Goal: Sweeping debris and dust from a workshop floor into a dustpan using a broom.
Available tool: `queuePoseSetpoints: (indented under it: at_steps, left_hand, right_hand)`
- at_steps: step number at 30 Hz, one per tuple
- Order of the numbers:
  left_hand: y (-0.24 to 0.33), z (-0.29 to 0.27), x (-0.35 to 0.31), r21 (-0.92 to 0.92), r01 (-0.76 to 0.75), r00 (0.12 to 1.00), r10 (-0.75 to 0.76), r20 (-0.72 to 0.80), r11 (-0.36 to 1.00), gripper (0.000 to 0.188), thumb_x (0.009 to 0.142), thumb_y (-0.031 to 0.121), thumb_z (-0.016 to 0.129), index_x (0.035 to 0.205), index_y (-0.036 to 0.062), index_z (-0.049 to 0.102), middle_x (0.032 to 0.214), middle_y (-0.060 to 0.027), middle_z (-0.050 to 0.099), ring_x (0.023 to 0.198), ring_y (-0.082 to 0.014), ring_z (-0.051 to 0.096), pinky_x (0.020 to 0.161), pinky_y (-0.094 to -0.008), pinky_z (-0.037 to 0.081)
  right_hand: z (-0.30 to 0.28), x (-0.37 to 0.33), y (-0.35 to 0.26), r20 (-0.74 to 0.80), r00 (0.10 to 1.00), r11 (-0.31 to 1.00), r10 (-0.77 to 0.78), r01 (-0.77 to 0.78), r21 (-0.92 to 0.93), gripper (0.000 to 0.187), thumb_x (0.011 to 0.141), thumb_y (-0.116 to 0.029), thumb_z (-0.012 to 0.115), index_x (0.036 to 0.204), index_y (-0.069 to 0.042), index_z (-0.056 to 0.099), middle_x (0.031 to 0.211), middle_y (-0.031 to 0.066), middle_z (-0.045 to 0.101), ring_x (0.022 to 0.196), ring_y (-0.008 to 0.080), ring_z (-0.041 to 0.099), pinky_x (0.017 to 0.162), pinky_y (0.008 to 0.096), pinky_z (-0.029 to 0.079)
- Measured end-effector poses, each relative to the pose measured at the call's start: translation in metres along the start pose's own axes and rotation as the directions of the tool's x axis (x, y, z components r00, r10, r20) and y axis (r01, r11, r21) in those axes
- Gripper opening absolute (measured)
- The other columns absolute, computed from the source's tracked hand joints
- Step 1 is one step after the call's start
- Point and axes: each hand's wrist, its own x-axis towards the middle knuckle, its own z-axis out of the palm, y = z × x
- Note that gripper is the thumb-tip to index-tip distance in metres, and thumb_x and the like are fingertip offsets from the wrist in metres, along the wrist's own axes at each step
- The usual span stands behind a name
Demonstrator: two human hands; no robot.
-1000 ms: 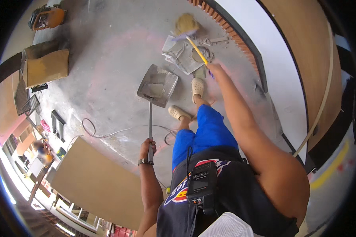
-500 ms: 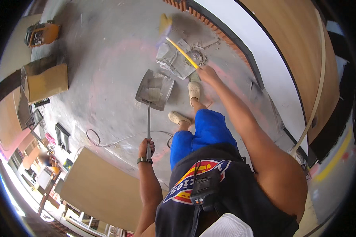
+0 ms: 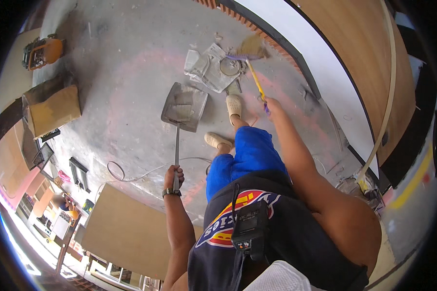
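My left hand (image 3: pixel 174 177) is closed round the long grey handle of a dustpan (image 3: pixel 195 107). The pan rests on the concrete floor ahead of my feet, with a flat pale piece inside it. With my right hand (image 3: pixel 272 106) I grip the yellow handle of a broom (image 3: pixel 255 80). Its tan bristle head, somewhat blurred, is over the floor at the far right, beside the rubble. Between dustpan and broom lies a heap of crumpled grey paper scraps (image 3: pixel 213 68) with a round disc-like piece (image 3: pixel 229 66) at its right side.
Along the right runs a white-edged wooden panel (image 3: pixel 325 58). A cardboard box (image 3: pixel 53 110) and an orange machine (image 3: pixel 44 52) stand at the left. Near my left arm is a large tan board (image 3: pixel 126 228); a thin cable (image 3: pixel 148 170) loops across the floor. Another person (image 3: pixel 69 206) is far left.
The broom head has swung from the far side of the scraps over to their right. My right hand has moved right and slightly nearer. The dustpan remains on the floor in my left hand.
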Motion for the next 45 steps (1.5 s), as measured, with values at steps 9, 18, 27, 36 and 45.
queuePoseSetpoints:
  at_steps: [9, 18, 27, 36, 45]
  left_hand:
    - [0.022, -0.017, -0.011, 0.013, 0.010, 1.000, -0.011, 0.013, 1.000, 0.013, 0.080, 0.017, 0.043, 0.071, 0.0094, 0.038, 0.056, -0.0008, 0.041, 0.039, -0.0074, 0.035, 0.032, -0.0193, 0.030]
    - [0.063, -0.024, -0.044, 0.050, 0.012, 0.999, -0.009, -0.048, 0.999, 0.017, 0.080, 0.018, 0.044, 0.068, 0.0089, 0.037, 0.054, 0.0000, 0.041, 0.037, -0.0062, 0.037, 0.030, -0.0168, 0.031]
    - [0.140, 0.030, 0.000, 0.371, 0.082, 0.995, -0.051, -0.091, 0.925, 0.018, 0.077, 0.018, 0.043, 0.062, 0.0097, 0.038, 0.048, 0.0001, 0.044, 0.035, -0.0065, 0.040, 0.028, -0.0172, 0.034]
    - [0.179, 0.175, 0.009, 0.633, 0.035, 0.995, 0.033, -0.095, 0.773, 0.010, 0.076, 0.015, 0.043, 0.069, 0.0102, 0.037, 0.053, 0.0004, 0.045, 0.035, -0.0062, 0.040, 0.029, -0.0175, 0.033]
    - [0.194, 0.222, 0.031, 0.794, 0.064, 0.997, -0.004, -0.078, 0.605, 0.012, 0.074, 0.014, 0.044, 0.063, 0.0108, 0.039, 0.048, 0.0012, 0.044, 0.036, -0.0090, 0.041, 0.033, -0.0215, 0.033]
  right_hand:
    - [-0.098, -0.140, 0.009, 0.106, 0.961, 0.784, -0.256, 0.270, -0.559, 0.023, 0.078, -0.027, 0.054, 0.076, -0.004, 0.057, 0.056, -0.0001, 0.045, 0.048, 0.0076, 0.041, 0.043, 0.0239, 0.032]
    - [-0.172, -0.204, 0.065, -0.103, 0.953, 0.862, -0.284, 0.207, -0.463, 0.032, 0.075, -0.020, 0.049, 0.095, 0.005, 0.049, 0.068, 0.0091, 0.051, 0.057, 0.0153, 0.047, 0.054, 0.0282, 0.039]
    - [-0.171, -0.118, 0.099, -0.290, 0.868, 0.666, -0.403, 0.061, -0.743, 0.029, 0.072, -0.017, 0.042, 0.091, 0.002, 0.053, 0.082, 0.0232, 0.057, 0.081, 0.0387, 0.055, 0.071, 0.0441, 0.041]
    - [-0.076, -0.057, 0.079, -0.225, 0.817, 0.616, -0.531, 0.190, -0.765, 0.032, 0.071, -0.016, 0.049, 0.099, -0.003, 0.054, 0.090, 0.0222, 0.057, 0.088, 0.0375, 0.053, 0.075, 0.0427, 0.043]
    - [0.083, -0.086, 0.005, 0.091, 0.913, 0.443, -0.397, 0.278, -0.852, 0.028, 0.069, -0.016, 0.051, 0.088, 0.003, 0.058, 0.088, 0.0223, 0.059, 0.084, 0.0320, 0.058, 0.074, 0.0397, 0.045]
